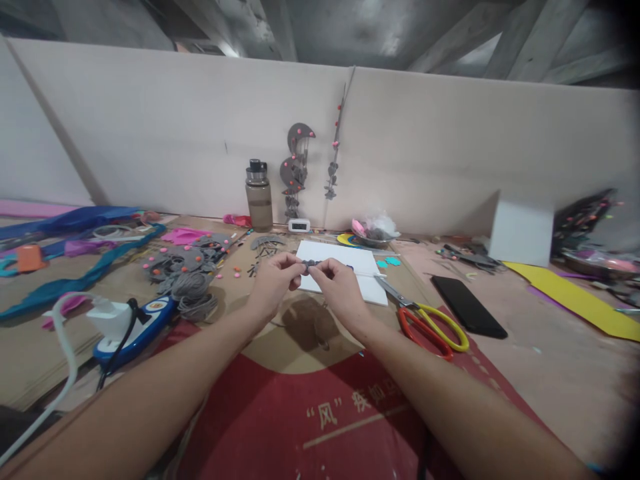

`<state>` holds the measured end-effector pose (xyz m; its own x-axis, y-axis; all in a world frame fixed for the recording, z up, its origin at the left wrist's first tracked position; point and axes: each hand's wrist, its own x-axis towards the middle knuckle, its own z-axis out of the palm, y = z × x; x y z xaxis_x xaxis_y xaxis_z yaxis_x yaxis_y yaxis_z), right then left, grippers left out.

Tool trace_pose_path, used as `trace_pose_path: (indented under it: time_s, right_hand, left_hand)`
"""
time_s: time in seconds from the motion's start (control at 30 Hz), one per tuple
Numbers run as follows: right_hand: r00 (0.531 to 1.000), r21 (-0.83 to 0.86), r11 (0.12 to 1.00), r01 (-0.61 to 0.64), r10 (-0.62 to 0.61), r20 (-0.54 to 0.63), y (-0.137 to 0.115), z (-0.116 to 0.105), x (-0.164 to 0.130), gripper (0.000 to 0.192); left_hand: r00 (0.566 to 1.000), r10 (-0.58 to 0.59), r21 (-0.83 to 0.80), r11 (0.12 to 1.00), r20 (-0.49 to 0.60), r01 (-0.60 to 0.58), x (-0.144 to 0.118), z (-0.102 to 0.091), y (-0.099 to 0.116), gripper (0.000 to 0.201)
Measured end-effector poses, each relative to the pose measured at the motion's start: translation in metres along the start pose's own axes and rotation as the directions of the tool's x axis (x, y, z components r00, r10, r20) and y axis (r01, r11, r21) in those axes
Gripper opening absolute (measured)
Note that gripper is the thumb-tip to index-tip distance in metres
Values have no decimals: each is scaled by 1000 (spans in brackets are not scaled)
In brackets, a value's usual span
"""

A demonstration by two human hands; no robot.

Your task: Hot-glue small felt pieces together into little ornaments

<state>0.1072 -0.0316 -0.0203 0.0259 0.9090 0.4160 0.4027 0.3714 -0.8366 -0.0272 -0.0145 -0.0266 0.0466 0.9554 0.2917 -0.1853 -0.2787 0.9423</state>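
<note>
— Red printed cardboard point(310, 413) lies closest, under both forearms, spread over the desk point(545, 360). What are the hands busy with?

— Both meet above it. The left hand point(273, 280) and the right hand point(337, 283) each pinch one end of a small grey felt piece point(309, 265), held in the air just before the white sheet point(345, 270).

— So each grip is pressed shut on it?

— Yes, thumb and fingertips together on either end. I judge this a fitting or shaping step: the piece is being worked between the fingers.

— What would the next move call for?

— Fine fingertip control, I think, keeping the piece taut without tearing it. Scissors point(430, 323) lie just right of the right wrist, a black phone point(467, 307) beyond them, grey yarn point(193, 293) to the left.
</note>
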Motion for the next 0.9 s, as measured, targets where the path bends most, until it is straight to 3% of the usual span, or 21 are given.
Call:
trace_pose_path:
  time_s: [0.3,0.53,0.73,0.9]
  right_hand:
    - [999,19,999,-49,49,-7,-3,-3,0,20]
    - [991,172,976,-133,130,28,2,-5,2,21]
    - [990,146,980,-134,125,66,7,-10,5,18]
    - [985,134,979,-151,138,102,9,-11,6,20]
  left_hand:
    - [991,-130,-130,982,41,134,-3,2,5,14]
    - [973,-215,-119,967,85,224,-3,1,7,15]
    - [944,-251,-113,954,215,280,-2,1,10,18]
    - [945,-253,-69,960,210,272,-2,0,10,20]
